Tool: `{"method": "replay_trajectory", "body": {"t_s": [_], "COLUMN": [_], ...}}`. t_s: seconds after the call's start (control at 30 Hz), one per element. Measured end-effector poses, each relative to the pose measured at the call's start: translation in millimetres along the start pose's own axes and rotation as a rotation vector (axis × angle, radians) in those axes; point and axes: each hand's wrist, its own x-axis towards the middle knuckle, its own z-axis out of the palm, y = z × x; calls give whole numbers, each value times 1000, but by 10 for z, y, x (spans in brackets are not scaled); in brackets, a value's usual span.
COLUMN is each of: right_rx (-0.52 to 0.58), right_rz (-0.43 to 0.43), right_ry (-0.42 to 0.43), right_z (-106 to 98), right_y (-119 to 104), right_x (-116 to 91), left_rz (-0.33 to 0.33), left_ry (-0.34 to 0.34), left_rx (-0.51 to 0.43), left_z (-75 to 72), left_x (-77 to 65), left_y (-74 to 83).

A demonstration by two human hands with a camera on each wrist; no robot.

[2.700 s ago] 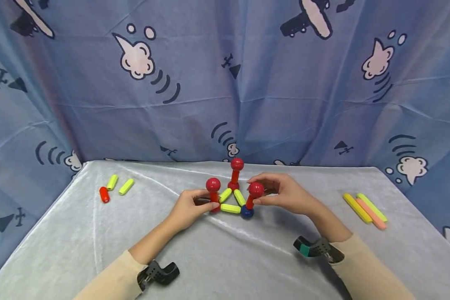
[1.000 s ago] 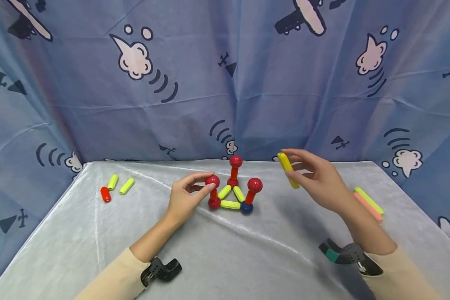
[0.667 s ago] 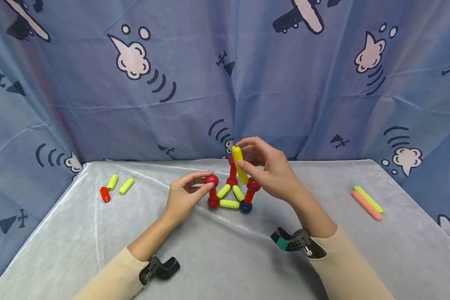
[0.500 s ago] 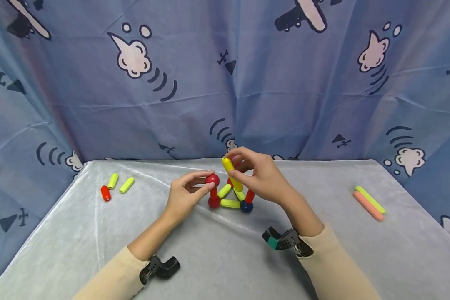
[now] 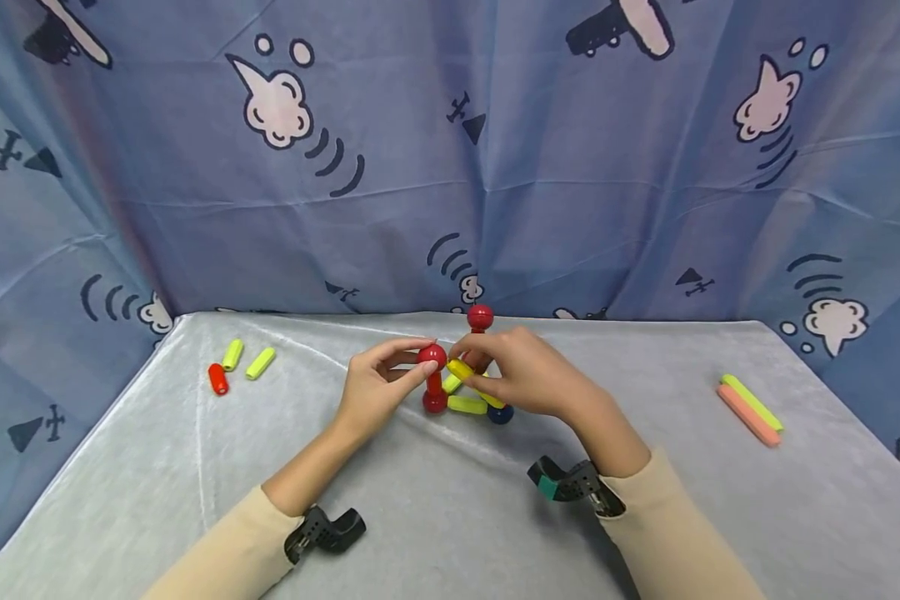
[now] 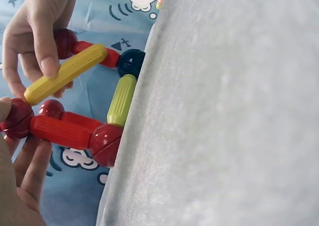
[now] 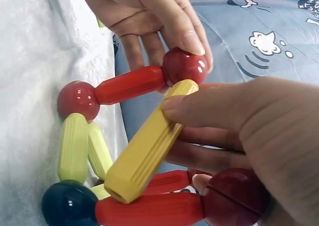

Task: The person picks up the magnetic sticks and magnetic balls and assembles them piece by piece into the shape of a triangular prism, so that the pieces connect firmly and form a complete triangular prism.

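Note:
My left hand (image 5: 378, 387) pinches a red ball (image 7: 184, 66) at the top of an upright red rod (image 7: 130, 85). In my right hand (image 5: 525, 373) a longer yellow magnetic rod (image 7: 149, 141) is held between thumb and fingers. One end of it meets the pinched ball; the other slants down over the frame and looks free. The triangular base has lime rods (image 7: 74, 148), a lower red ball (image 7: 78, 101) and a dark blue ball (image 7: 70, 203). Behind my right hand rises another post with a red ball (image 5: 480, 317). A third post's ball (image 7: 237, 198) sits beneath my right palm.
Two short lime rods (image 5: 260, 363) and a short red rod (image 5: 218, 379) lie on the left of the grey cloth-covered table (image 5: 420, 517). To the right lie a salmon rod (image 5: 750, 415) and a long lime rod (image 5: 752, 402). A patterned blue curtain (image 5: 390, 167) hangs behind.
My right hand has left the blue-ball post, taken the yellow rod from the right side and lowered it to the left ball. My left hand has shifted up from the post to its top ball.

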Motion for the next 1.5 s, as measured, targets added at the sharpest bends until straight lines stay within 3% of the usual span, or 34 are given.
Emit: {"method": "replay_trajectory", "body": {"t_s": [0.3, 0.43, 0.6, 0.73, 0.9, 1.0, 1.1, 1.23, 1.37, 1.5], "right_rx": [-109, -94, 99, 300, 637, 731, 736, 658, 607, 563], "right_rz": [45, 38, 120, 205, 95, 58, 64, 78, 67, 104], "right_ry": [-20, 16, 111, 61, -126, -123, -72, -45, -65, -141], "right_z": [42, -10, -214, -203, 7, 84, 99, 76, 46, 72], "right_y": [-57, -52, 196, 603, 903, 902, 858, 840, 875, 899], "right_x": [35, 15, -113, -226, -261, -241, -234, -242, -259, -258], "left_rz": [-11, -9, -8, -16, -26, -29, -31, -29, -26, -28], "left_ry": [5, 5, 2, 8, 17, 13, 8, 11, 8, 9], "left_rx": [16, 20, 22, 26, 44, 50, 49, 41, 32, 29], "left_z": [8, 3, 4, 3, -3, 0, 11, 24, 22, 19], "left_x": [7, 8, 7, 3, -10, -12, -9, -3, -2, -1], "left_y": [33, 40, 40, 23, 20, 40, 51, 54, 50, 49]}}
